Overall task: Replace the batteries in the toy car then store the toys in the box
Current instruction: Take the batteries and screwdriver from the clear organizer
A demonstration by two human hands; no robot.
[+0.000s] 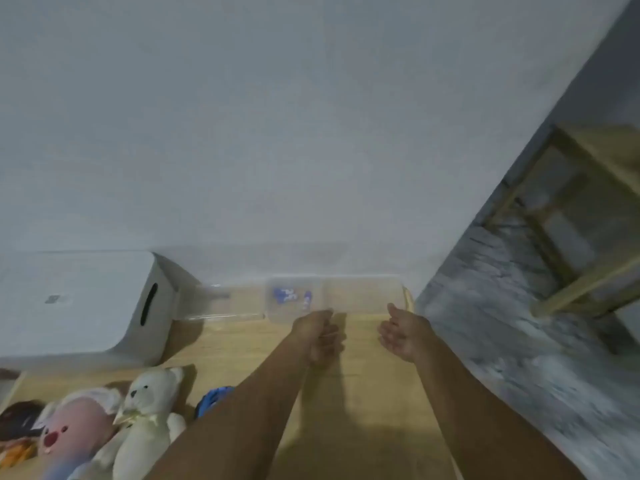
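Pale grey wall (277,116) filled most of the blurred head view, and below it ran a light wooden table (363,393) with both bare forearms stretched out over it. To the right lay a mottled grey floor (485,341), and a wooden stool (571,216) stood on it, well apart from the table. A white boxy appliance (79,306) with a dark slot in its side sat at the table's far left against the wall. Beside it, along the wall, stood the clear plastic box (360,294), with a clear lid (225,303) lying just to its left; a blue printed label showed through the box's left half, and what was inside could not be told.

At the near left corner lay the soft toys: a cream teddy bear (152,410) next to a pink-faced plush doll (74,434), with a blue object (213,400) partly hidden behind the left forearm, too little visible to name.

The left hand (320,336) hung just before the box's near wall, its fingers curled inward; whether it held anything could not be told. The right hand (403,332) was spread with palm turned inward and fingers relaxed, holding nothing, near the box's right end.
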